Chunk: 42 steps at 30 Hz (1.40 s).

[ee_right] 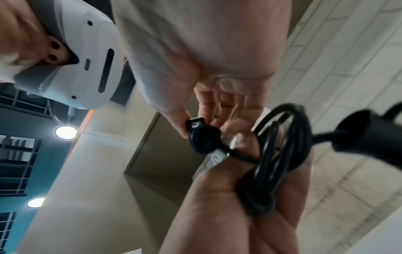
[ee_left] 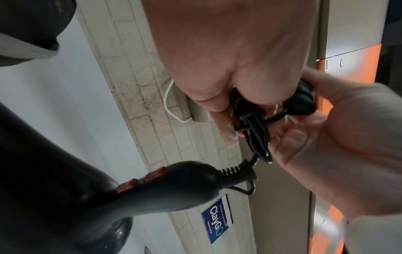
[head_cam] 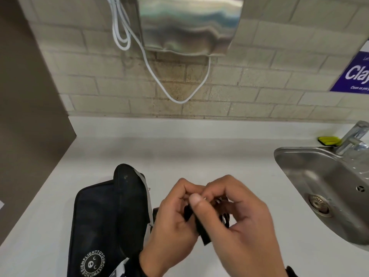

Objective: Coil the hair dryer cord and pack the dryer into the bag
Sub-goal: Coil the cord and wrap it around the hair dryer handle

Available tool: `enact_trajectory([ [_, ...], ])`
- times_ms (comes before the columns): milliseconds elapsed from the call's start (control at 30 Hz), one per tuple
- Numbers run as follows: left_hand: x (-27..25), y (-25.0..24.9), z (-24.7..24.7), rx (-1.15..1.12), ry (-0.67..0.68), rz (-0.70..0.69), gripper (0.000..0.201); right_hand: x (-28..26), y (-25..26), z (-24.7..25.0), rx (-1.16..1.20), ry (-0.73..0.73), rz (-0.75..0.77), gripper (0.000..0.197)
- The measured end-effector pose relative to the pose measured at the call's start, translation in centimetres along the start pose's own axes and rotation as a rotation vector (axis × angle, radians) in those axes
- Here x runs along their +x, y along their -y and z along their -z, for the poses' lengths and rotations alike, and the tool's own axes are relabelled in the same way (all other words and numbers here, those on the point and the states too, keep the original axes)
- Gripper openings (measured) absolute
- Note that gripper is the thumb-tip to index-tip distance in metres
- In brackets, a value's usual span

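Note:
A black bag with a round white logo lies on the white counter, at the lower left. Just right of it my two hands meet above the counter. My left hand grips the black coiled cord, its fingers curled round the loops. My right hand pinches the black plug at the cord's end. The black hair dryer, with orange switches, sits below my hands. In the head view only its handle shows.
A steel sink with a tap and a yellow sponge is at the right. On the brick wall hang a steel unit with a looping white cable and a blue sign. A brown panel bounds the left.

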State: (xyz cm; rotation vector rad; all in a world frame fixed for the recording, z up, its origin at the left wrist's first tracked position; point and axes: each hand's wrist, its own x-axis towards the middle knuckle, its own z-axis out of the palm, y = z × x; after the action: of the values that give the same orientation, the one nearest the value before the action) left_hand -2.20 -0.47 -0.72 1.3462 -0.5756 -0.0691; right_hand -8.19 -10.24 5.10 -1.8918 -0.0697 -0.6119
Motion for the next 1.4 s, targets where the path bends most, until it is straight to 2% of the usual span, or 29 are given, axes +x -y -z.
enact_trajectory([
  [67,0.0,0.5,0.2,0.047,-0.015,-0.001,0.019,0.6,-0.6,0.6,-0.062,-0.066,-0.002,0.015],
  [100,0.0,0.8,0.2,0.044,-0.020,0.020,0.013,1.0,-1.0,1.1,-0.021,-0.083,-0.055,0.017],
  [200,-0.1,1.1,0.3,0.034,0.000,-0.020,0.013,1.6,-2.0,2.0,0.230,0.027,-0.251,0.024],
  [233,-0.1,1.0,0.2,0.029,0.003,-0.030,0.014,1.7,-2.2,2.0,0.247,0.053,-0.288,0.029],
  [467,0.5,1.1,0.4,-0.044,-0.132,-0.032,0.015,1.7,-2.4,2.0,0.150,-0.020,-0.206,0.031],
  [567,0.6,1.0,0.5,-0.060,-0.118,0.010,0.013,1.9,-2.3,2.2,0.140,0.006,-0.186,0.030],
  [667,0.6,1.4,0.6,-0.086,-0.084,0.080,0.017,2.2,-1.7,2.8,0.111,0.011,-0.148,0.016],
  [767,0.6,1.6,0.7,-0.069,-0.041,0.108,0.019,2.7,0.0,3.4,0.052,0.043,-0.108,0.026],
  [833,0.6,1.6,0.7,-0.040,0.001,0.103,0.012,3.3,1.0,3.8,0.140,0.020,-0.134,0.028],
  [1033,0.5,1.2,0.9,-0.077,0.129,0.056,0.014,5.4,1.0,4.1,0.514,0.027,-0.272,0.025],
  [1133,0.3,1.2,1.3,-0.156,0.191,0.045,0.011,6.1,0.4,3.7,0.616,-0.008,-0.349,0.029],
  [1267,0.2,1.4,1.7,-0.179,0.195,0.061,0.011,6.6,-0.4,3.7,0.719,-0.082,-0.419,0.032],
  [1400,0.4,1.1,1.8,-0.074,0.186,0.037,0.030,6.9,-1.0,3.9,0.821,-0.178,-0.438,0.029],
])
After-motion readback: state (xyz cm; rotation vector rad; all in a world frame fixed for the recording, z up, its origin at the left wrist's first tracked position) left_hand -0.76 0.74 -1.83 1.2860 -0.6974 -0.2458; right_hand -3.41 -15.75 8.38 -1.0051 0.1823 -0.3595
